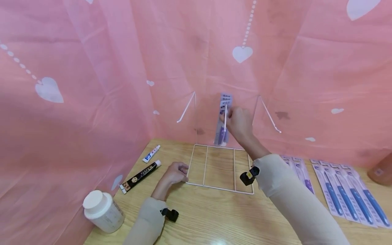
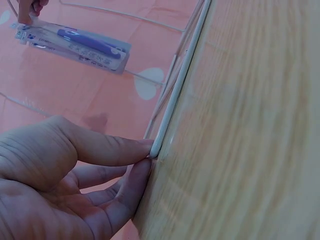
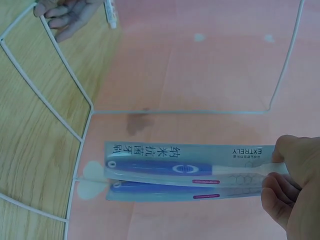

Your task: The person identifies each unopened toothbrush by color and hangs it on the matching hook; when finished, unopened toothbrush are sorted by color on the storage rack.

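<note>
A white wire display rack (image 1: 214, 187) stands on the wooden table against the pink cloth, its hooks pointing forward. My left hand (image 1: 176, 173) pinches the front left corner of the rack's base between thumb and fingers, low at the tabletop. At the middle hook (image 1: 225, 119), my right hand (image 1: 240, 124) grips the upper end of a packaged toothbrush (image 3: 190, 167). Another toothbrush pack (image 3: 185, 191) lies right behind it, and both hang down with purple handles lowest. Curled fingers hide the top of the packs in the right wrist view.
On the left lie a small toothpaste tube (image 1: 151, 153) and a black toothpaste box (image 1: 140, 177), with a white bottle (image 1: 103, 211) nearer. Blue toothbrush packs (image 1: 352, 194) and purple ones (image 1: 301, 172) lie to the right. A brown container (image 1: 381, 170) stands at the right edge.
</note>
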`<state>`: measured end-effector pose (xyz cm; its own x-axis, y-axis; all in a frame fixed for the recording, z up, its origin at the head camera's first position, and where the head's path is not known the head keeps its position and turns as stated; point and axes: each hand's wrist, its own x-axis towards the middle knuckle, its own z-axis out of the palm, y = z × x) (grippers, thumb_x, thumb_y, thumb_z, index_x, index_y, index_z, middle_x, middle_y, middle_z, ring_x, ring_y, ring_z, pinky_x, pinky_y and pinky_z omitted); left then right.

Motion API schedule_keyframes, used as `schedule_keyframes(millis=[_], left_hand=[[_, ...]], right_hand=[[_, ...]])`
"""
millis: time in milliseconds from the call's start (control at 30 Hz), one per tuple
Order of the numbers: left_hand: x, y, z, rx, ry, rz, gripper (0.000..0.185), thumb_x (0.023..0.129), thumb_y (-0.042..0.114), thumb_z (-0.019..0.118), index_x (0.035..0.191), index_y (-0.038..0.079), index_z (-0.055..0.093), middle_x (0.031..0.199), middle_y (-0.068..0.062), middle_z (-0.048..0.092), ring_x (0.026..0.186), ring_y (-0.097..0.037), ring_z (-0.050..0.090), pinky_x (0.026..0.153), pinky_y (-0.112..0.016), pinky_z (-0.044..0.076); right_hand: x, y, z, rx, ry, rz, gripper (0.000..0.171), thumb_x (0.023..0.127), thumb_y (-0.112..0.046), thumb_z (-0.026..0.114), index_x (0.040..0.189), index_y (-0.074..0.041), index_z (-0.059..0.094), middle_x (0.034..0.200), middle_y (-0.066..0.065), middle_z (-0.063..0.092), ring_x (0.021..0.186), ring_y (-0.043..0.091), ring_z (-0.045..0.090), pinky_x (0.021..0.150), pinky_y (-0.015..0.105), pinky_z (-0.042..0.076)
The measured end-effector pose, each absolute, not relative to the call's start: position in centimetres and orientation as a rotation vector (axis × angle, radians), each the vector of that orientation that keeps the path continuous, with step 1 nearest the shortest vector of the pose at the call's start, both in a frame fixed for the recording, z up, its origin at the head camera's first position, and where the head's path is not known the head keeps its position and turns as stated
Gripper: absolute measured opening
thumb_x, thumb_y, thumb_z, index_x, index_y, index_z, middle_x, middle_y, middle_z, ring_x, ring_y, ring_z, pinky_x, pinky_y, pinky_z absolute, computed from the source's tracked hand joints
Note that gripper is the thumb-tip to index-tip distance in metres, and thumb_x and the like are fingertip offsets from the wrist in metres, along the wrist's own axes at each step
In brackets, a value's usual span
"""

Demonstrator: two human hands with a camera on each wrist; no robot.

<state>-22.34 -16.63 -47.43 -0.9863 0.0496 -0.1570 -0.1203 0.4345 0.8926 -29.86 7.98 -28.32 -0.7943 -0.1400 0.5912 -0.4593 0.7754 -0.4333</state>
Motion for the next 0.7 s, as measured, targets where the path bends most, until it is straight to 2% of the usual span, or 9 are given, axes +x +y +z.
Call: schedule_keyframes(millis=[267,500,600,700], left_hand=[[-22.3,-16.4,-47.5,-0.033,2.513,1.601,0.049,0.069,-0.015,0.079,0.115,-0.005,0.066,0.091,-0.011,0.060,0.081,-0.021,0.060,0.070,-0.029,0.053],[-22.2,-16.5,-47.4,-0.030,2.534,1.586,0.050,0.068,-0.015,0.078,0.115,-0.006,0.065,0.091,-0.011,0.060,0.080,-0.021,0.060,0.072,-0.030,0.054],[-22.2,-16.5,-47.4,-0.038,2.513,1.605,0.051,0.068,-0.016,0.078,0.116,-0.006,0.064,0.092,-0.011,0.060,0.081,-0.021,0.060,0.073,-0.030,0.054],[-22.1,-16.6,-47.5,-0.061,2.500,1.612,0.051,0.069,-0.015,0.078,0.117,-0.005,0.064,0.093,-0.011,0.059,0.082,-0.021,0.060,0.073,-0.030,0.054]], right_hand=[[-30.4,8.3,-28.2,0.398,-2.476,0.767,0.028,0.085,-0.021,0.071,0.068,0.000,0.066,0.065,0.012,0.064,0.062,0.030,0.056,0.057,0.042,0.042],[-29.6,9.2,-28.3,0.400,-2.557,0.714,0.027,0.084,-0.025,0.071,0.075,0.000,0.064,0.067,0.010,0.059,0.063,0.026,0.052,0.052,0.037,0.039],[-29.3,10.5,-28.6,0.482,-2.595,0.670,0.031,0.083,-0.028,0.073,0.081,0.002,0.066,0.065,0.008,0.058,0.060,0.023,0.052,0.052,0.035,0.040],[-29.5,12.8,-29.5,0.619,-2.568,0.660,0.035,0.084,-0.028,0.075,0.075,0.003,0.062,0.056,0.004,0.050,0.051,0.018,0.045,0.047,0.034,0.037]])
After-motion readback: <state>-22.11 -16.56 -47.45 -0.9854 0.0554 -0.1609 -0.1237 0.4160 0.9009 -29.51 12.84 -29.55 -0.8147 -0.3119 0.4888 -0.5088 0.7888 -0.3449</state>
